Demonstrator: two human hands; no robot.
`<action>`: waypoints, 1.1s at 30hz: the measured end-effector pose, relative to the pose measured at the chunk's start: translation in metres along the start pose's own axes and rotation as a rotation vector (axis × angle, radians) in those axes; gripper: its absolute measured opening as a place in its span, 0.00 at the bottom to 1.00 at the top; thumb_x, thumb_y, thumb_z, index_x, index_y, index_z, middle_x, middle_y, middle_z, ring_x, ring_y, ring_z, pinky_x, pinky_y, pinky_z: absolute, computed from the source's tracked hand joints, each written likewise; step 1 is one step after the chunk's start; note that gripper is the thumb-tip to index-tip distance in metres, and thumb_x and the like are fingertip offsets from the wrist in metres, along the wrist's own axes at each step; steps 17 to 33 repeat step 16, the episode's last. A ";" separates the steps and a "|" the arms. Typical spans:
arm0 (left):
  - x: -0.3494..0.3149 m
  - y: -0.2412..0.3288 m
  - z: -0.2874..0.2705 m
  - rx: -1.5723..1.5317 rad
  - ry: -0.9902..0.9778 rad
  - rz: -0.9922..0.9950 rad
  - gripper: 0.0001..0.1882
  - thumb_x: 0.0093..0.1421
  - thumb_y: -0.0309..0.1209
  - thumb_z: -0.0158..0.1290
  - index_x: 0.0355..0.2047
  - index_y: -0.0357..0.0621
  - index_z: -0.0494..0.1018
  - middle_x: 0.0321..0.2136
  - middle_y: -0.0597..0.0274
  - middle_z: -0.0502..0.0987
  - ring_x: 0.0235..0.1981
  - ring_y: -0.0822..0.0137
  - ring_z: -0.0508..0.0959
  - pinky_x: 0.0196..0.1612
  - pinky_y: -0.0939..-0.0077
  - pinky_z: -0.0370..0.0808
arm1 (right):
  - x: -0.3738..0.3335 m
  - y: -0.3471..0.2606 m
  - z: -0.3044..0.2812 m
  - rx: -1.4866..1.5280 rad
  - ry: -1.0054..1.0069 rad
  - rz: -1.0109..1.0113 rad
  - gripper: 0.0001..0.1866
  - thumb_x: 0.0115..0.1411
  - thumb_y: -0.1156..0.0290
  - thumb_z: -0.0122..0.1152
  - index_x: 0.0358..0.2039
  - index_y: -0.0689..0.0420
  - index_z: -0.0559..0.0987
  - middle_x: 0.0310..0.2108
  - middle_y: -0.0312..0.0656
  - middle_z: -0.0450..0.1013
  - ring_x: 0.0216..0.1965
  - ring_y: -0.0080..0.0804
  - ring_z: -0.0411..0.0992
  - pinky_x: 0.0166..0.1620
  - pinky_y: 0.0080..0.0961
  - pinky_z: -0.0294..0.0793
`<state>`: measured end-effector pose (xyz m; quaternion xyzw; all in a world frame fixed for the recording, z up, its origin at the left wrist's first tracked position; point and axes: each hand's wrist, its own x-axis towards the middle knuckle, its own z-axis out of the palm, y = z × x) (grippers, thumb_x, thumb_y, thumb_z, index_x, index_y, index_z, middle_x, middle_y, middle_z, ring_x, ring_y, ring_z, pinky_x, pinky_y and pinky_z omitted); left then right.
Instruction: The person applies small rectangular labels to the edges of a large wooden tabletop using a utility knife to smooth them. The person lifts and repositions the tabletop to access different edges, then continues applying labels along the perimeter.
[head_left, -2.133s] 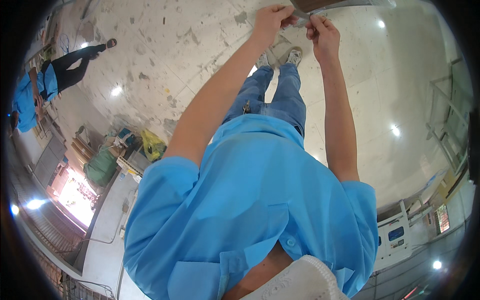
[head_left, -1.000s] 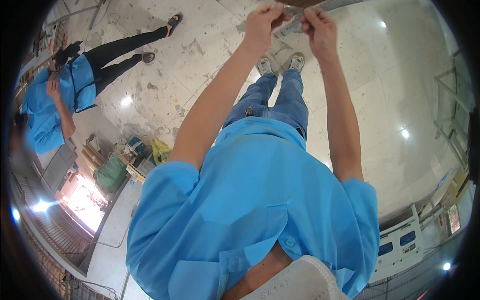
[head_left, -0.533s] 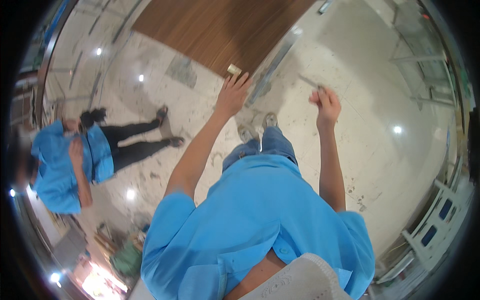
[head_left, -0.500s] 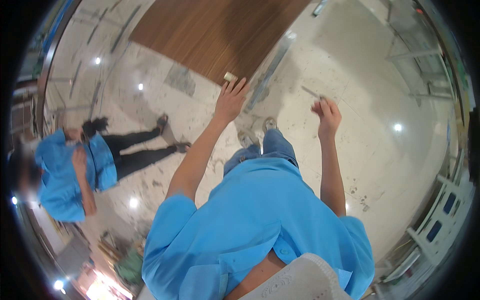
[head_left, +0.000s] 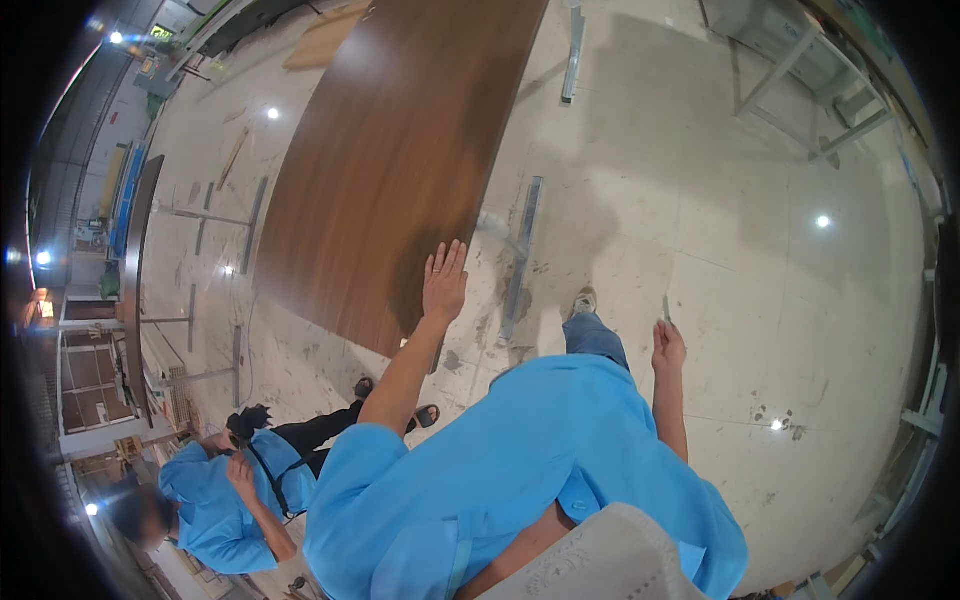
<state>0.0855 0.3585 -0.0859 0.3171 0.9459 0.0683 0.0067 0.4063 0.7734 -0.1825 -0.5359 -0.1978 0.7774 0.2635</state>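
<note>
My left hand point(head_left: 445, 283) lies palm down near the right edge of a large dark-brown wood-grain board point(head_left: 375, 170), fingers stretched out, a ring on one of them. Behind my left wrist, a small pale piece point(head_left: 403, 343) partly shows at the board's near corner. Well to the right and away from the board, my right hand point(head_left: 669, 350) pinches a thin, flat metal tool point(head_left: 666, 308) that points forward. Its exact kind is too small to make out.
A metal support bar point(head_left: 522, 260) runs beside the board, with another bar point(head_left: 572, 60) farther ahead. At lower left stands a co-worker in a blue shirt point(head_left: 220, 510). Metal stands point(head_left: 240, 215) are left of the board, and a grey frame point(head_left: 850, 130) is far right.
My left hand has gone from the board's near corner, beside a small cream-coloured cylinder, to farther along its right edge. My view has shifted, showing more board. My right hand still holds the tool.
</note>
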 end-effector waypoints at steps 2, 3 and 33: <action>0.026 0.007 -0.001 0.013 0.009 -0.016 0.34 0.71 0.36 0.46 0.75 0.48 0.53 0.76 0.60 0.53 0.76 0.52 0.51 0.75 0.50 0.48 | 0.021 -0.019 0.050 -0.089 -0.061 0.025 0.18 0.70 0.78 0.54 0.58 0.72 0.69 0.46 0.51 0.77 0.47 0.39 0.80 0.55 0.33 0.83; 0.052 0.008 0.001 0.020 -0.028 -0.061 0.34 0.71 0.36 0.46 0.75 0.48 0.52 0.76 0.60 0.53 0.76 0.52 0.51 0.75 0.50 0.48 | 0.041 -0.031 0.088 -0.127 -0.093 0.018 0.18 0.70 0.78 0.54 0.58 0.72 0.69 0.46 0.51 0.77 0.46 0.39 0.80 0.55 0.33 0.83; 0.294 0.041 0.014 -0.036 -0.079 -0.204 0.41 0.70 0.45 0.50 0.77 0.48 0.46 0.77 0.59 0.48 0.77 0.52 0.46 0.78 0.52 0.41 | 0.182 -0.116 0.419 -0.462 -0.469 0.050 0.18 0.70 0.73 0.58 0.56 0.68 0.70 0.44 0.54 0.80 0.41 0.37 0.83 0.41 0.28 0.86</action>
